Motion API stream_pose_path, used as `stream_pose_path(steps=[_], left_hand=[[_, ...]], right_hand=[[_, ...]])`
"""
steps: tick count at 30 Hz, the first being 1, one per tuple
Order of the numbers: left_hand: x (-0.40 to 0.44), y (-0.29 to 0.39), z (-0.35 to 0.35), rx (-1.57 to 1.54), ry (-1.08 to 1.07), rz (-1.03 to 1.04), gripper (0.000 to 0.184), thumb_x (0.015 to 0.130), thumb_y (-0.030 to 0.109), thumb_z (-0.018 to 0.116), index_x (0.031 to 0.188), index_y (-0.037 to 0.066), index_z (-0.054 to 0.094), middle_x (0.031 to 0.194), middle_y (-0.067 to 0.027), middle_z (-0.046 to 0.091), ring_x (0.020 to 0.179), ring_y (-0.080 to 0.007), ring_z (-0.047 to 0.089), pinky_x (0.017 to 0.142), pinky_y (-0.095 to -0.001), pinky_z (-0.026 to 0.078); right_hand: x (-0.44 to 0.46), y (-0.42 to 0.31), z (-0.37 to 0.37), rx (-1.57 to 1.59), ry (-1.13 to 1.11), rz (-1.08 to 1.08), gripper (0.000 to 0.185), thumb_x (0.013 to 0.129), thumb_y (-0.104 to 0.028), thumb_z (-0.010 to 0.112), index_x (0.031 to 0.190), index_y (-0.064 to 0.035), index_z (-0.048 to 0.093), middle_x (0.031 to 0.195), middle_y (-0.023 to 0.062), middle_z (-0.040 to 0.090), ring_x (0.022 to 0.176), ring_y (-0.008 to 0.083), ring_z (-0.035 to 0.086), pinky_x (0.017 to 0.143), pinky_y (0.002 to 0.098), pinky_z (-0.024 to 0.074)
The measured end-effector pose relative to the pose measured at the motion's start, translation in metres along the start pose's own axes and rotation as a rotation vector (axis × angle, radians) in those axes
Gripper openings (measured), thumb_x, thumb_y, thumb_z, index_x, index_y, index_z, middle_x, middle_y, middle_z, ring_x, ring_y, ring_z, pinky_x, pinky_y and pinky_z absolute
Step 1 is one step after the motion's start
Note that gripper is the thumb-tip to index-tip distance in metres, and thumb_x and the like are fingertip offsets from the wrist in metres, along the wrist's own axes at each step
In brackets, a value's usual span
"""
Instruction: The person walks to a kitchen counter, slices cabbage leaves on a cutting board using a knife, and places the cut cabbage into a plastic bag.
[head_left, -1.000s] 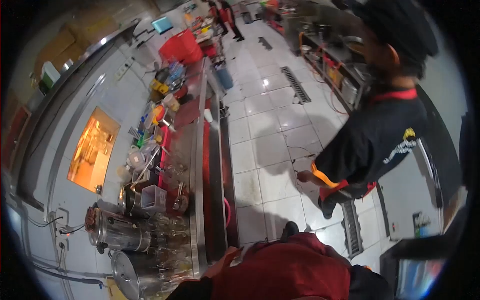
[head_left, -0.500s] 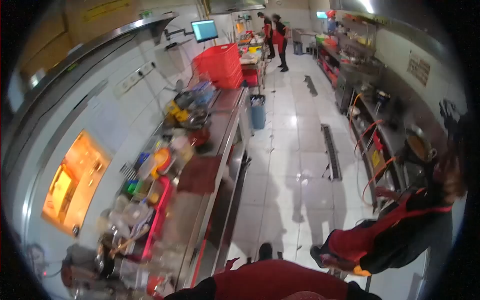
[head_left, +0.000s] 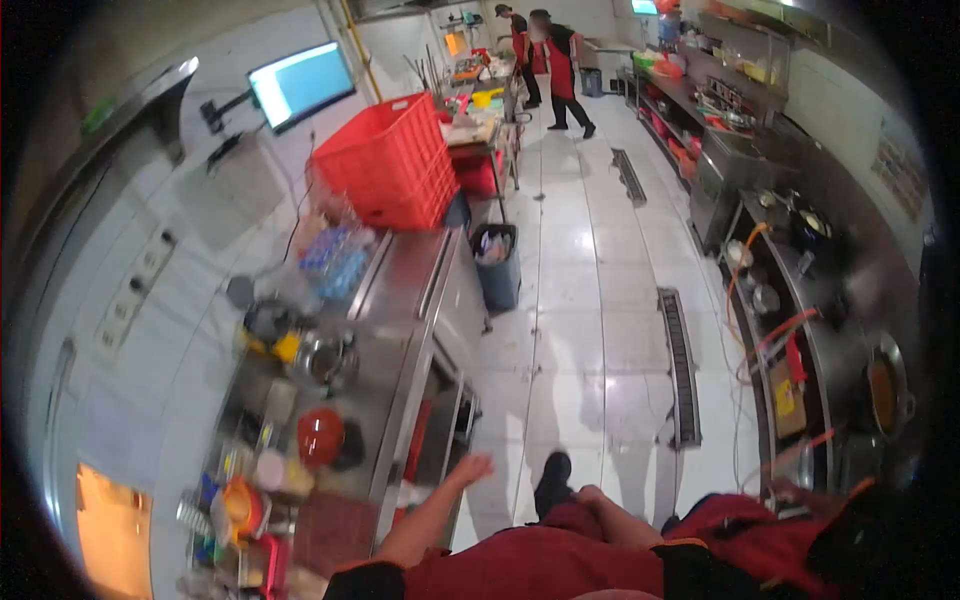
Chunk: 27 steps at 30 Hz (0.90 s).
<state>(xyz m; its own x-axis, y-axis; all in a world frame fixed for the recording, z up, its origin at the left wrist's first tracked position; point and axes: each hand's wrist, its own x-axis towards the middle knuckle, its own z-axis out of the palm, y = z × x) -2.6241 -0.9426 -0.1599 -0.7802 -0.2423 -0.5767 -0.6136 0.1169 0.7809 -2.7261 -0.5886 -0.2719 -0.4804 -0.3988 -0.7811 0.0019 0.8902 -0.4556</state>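
My left hand (head_left: 474, 468) is stretched out beside the steel counter (head_left: 385, 400), its fingers apart and nothing in them. Low in front of my red apron (head_left: 520, 575) is my right hand (head_left: 592, 498), near my leg; its fingers are too small and blurred to make out. On the counter to my left are a shiny red bowl (head_left: 322, 437) and a dark red flat mat or board (head_left: 335, 530). A black shoe (head_left: 553, 478) of mine steps on the tiled floor.
A grey bin (head_left: 498, 270) stands at the counter's end, below stacked red crates (head_left: 385, 165). A floor drain (head_left: 680, 370) runs along the right. One person (head_left: 750, 535) is close on my right; two people (head_left: 562, 75) stand far ahead. A pan (head_left: 885, 385) sits on the right-hand stove.
My view has moved forward along the aisle, so the crates, bin and counter end are nearer. The person on my right has dropped lower in view. Both my arms now show.
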Motion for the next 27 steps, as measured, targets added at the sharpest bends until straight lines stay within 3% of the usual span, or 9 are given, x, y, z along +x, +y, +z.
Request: stream_pose_path(steps=[2, 6, 12, 14, 17, 22, 23, 25, 27], left_hand=[[0.015, -0.02, -0.039, 0.241, -0.075, -0.104, 0.033, 0.095, 0.035, 0.057, 0.087, 0.004, 0.063, 0.076, -0.0061, 0.065, 0.067, -0.0163, 0.06, 0.063, -0.034, 0.049], [0.013, 0.017, -0.084, 0.109, 0.003, -0.671, 0.033, 0.091, 0.037, 0.06, 0.095, 0.004, 0.062, 0.086, -0.0084, 0.063, 0.077, -0.0203, 0.058, 0.071, -0.0391, 0.049], [0.259, 0.129, -0.129, -0.103, -0.006, -0.793, 0.036, 0.091, 0.039, 0.058, 0.102, 0.005, 0.063, 0.091, -0.0073, 0.064, 0.081, -0.0196, 0.057, 0.074, -0.0384, 0.049], [0.365, 0.18, -0.145, -0.072, -0.056, -0.768, 0.037, 0.091, 0.04, 0.057, 0.104, 0.006, 0.063, 0.092, -0.0069, 0.064, 0.083, -0.0194, 0.057, 0.075, -0.0382, 0.049], [0.527, 0.266, -0.17, 0.066, -0.204, -0.677, 0.039, 0.092, 0.041, 0.056, 0.108, 0.006, 0.064, 0.094, -0.0063, 0.064, 0.085, -0.019, 0.057, 0.077, -0.0378, 0.048], [0.86, 0.501, -0.232, 0.553, -0.587, -0.129, 0.043, 0.092, 0.043, 0.054, 0.114, 0.007, 0.065, 0.098, -0.0053, 0.064, 0.089, -0.0184, 0.056, 0.079, -0.0372, 0.048], [0.892, 0.647, -0.226, 0.309, -0.345, -0.214, 0.044, 0.09, 0.037, 0.055, 0.124, 0.009, 0.062, 0.102, -0.0035, 0.065, 0.088, -0.0177, 0.057, 0.077, -0.0379, 0.049], [1.059, 0.782, -0.243, 0.345, -0.293, 0.329, 0.04, 0.092, 0.031, 0.052, 0.126, 0.01, 0.059, 0.104, -0.0014, 0.065, 0.087, -0.0142, 0.059, 0.075, -0.0338, 0.048], [1.119, 0.948, -0.244, 0.223, -0.227, 0.378, 0.038, 0.096, 0.037, 0.052, 0.12, 0.009, 0.061, 0.106, -0.0022, 0.065, 0.09, -0.0121, 0.06, 0.075, -0.028, 0.048]], right_hand=[[0.057, -0.031, -0.072, -0.112, -0.069, -0.005, 0.043, 0.075, -0.044, 0.071, 0.1, -0.0087, 0.073, 0.103, 0.0139, 0.07, 0.092, 0.0249, 0.066, 0.081, 0.0403, 0.0519], [0.134, -0.069, -0.23, -0.348, -0.268, -0.022, 0.043, 0.076, -0.045, 0.071, 0.101, -0.0105, 0.073, 0.105, 0.0129, 0.07, 0.09, 0.0241, 0.066, 0.081, 0.0401, 0.0516], [0.229, -0.118, -0.503, -0.3, -0.126, -0.019, 0.035, 0.084, -0.032, 0.061, 0.102, -0.004, 0.071, 0.105, 0.0168, 0.07, 0.092, 0.0271, 0.067, 0.08, 0.0415, 0.0519], [0.344, -0.028, -0.522, -0.378, 0.039, -0.031, 0.036, 0.083, -0.033, 0.06, 0.102, -0.0055, 0.072, 0.107, 0.016, 0.07, 0.099, 0.0286, 0.067, 0.084, 0.0425, 0.0516], [0.35, -0.04, -0.589, 0.596, 0.358, 0.359, 0.034, 0.085, -0.031, 0.058, 0.102, -0.0066, 0.073, 0.107, 0.0159, 0.07, 0.101, 0.0282, 0.066, 0.085, 0.0452, 0.0511], [0.366, -0.072, -0.693, 0.933, 0.246, 0.55, 0.032, 0.086, -0.03, 0.058, 0.105, -0.0072, 0.071, 0.103, 0.0125, 0.069, 0.096, 0.0264, 0.066, 0.079, 0.0437, 0.0517], [0.382, -0.074, -0.71, 0.987, 0.237, 0.575, 0.032, 0.086, -0.03, 0.058, 0.105, -0.0073, 0.07, 0.102, 0.0118, 0.069, 0.095, 0.0261, 0.066, 0.078, 0.0434, 0.0518], [0.43, -0.076, -0.75, 1.093, 0.213, 0.62, 0.031, 0.087, -0.03, 0.058, 0.106, -0.0075, 0.069, 0.1, 0.0105, 0.069, 0.093, 0.0253, 0.066, 0.075, 0.0428, 0.052], [0.503, -0.07, -0.806, 1.192, 0.183, 0.638, 0.031, 0.088, -0.03, 0.058, 0.107, -0.0078, 0.069, 0.099, 0.0091, 0.069, 0.091, 0.0246, 0.066, 0.073, 0.0422, 0.0522]])
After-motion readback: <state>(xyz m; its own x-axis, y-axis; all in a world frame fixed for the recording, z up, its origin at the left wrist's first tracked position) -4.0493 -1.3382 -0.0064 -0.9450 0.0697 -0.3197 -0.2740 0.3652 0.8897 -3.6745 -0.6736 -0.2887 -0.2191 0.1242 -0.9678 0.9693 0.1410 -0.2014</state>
